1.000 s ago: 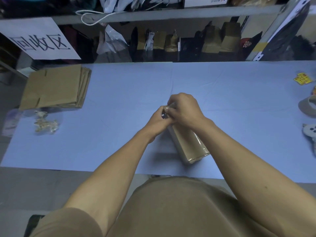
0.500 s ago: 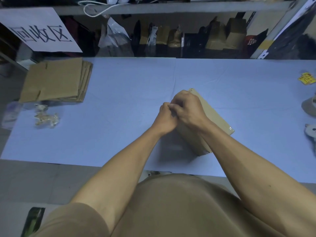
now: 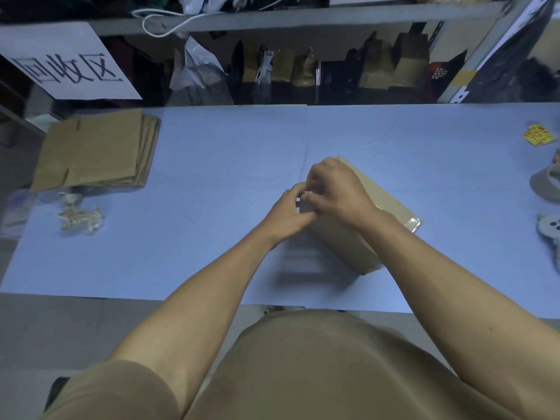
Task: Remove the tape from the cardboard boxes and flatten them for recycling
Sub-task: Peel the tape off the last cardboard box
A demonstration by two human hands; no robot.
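Since half a second ago the cardboard box (image 3: 357, 234) has barely shifted under both hands; left hand (image 3: 288, 215) and right hand (image 3: 336, 189) curl fingertips at its near-left corner, apparently pinching a tape end, so peeling looks barely begun.

The box (image 3: 357, 237) is matt brown cardboard, with glossy clear tape (image 3: 412, 223) shining at its 3 o'clock corner. The table (image 3: 230, 183) wears a smooth, matt blue cloth. At 9 o'clock lie matt flattened cardboard sheets (image 3: 94, 150) and crumpled shiny tape scraps (image 3: 79, 218).
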